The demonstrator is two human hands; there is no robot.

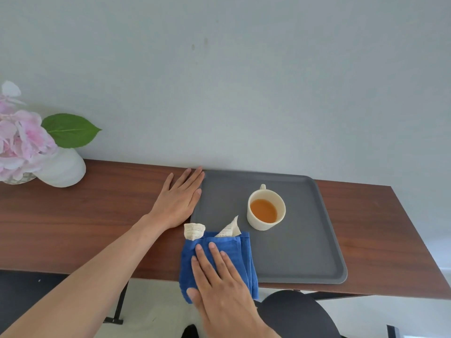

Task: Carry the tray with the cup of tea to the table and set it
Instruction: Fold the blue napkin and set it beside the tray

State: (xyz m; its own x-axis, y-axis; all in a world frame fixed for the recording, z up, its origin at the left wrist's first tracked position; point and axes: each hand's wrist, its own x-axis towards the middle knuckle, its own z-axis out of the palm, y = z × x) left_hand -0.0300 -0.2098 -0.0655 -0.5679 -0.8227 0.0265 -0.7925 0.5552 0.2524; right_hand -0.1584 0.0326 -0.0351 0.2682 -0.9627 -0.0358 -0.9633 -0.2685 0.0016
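Tray (300,259) lies flat on the wooden table (85,215), far edge at the wall, cup of tea (266,207) upright on it. Left hand (179,198) rests flat and open against its left edge; right hand (219,281), fingers spread, presses a blue cloth (236,250) draped over the near-left corner, clamping nothing. Dragging the cloth could jolt the tray and slop tea.

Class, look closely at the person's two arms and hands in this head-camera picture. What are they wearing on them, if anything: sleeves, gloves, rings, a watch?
Both are bare. The left hand and its forearm show no sleeve, glove, watch or bracelet as far as the frame reaches. The right hand is also ungloved, with no ring visible on its fingers; its wrist leaves the frame uncovered. Fingernails look short and unpainted.
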